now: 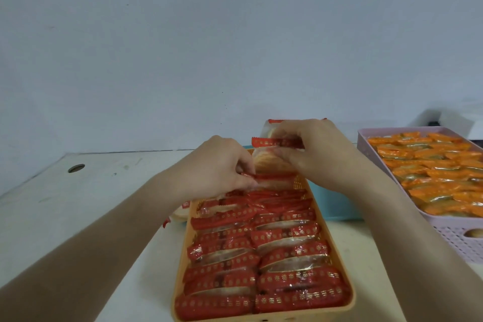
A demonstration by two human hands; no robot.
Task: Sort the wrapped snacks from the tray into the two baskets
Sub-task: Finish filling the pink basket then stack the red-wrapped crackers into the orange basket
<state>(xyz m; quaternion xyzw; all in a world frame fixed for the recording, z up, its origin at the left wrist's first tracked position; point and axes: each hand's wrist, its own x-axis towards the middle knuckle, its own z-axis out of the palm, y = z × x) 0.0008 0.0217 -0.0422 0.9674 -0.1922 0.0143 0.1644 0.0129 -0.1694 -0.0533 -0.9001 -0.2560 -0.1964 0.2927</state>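
Snacks in red wrappers (261, 256) fill the orange basket (180, 256) in two packed rows at the middle of the white table (104, 204), seen from the head camera. At the basket's far end the left hand (219, 165), fingers curled, pinches the edge of a red wrapper. The right hand (313, 154) grips a few upright packets (271, 162) just above that end. One loose packet (180, 213) lies on the table against the basket's left side. A teal tray (337, 204) sits behind. To the right, a pink basket (454, 238) holds orange-wrapped snacks (431, 172).
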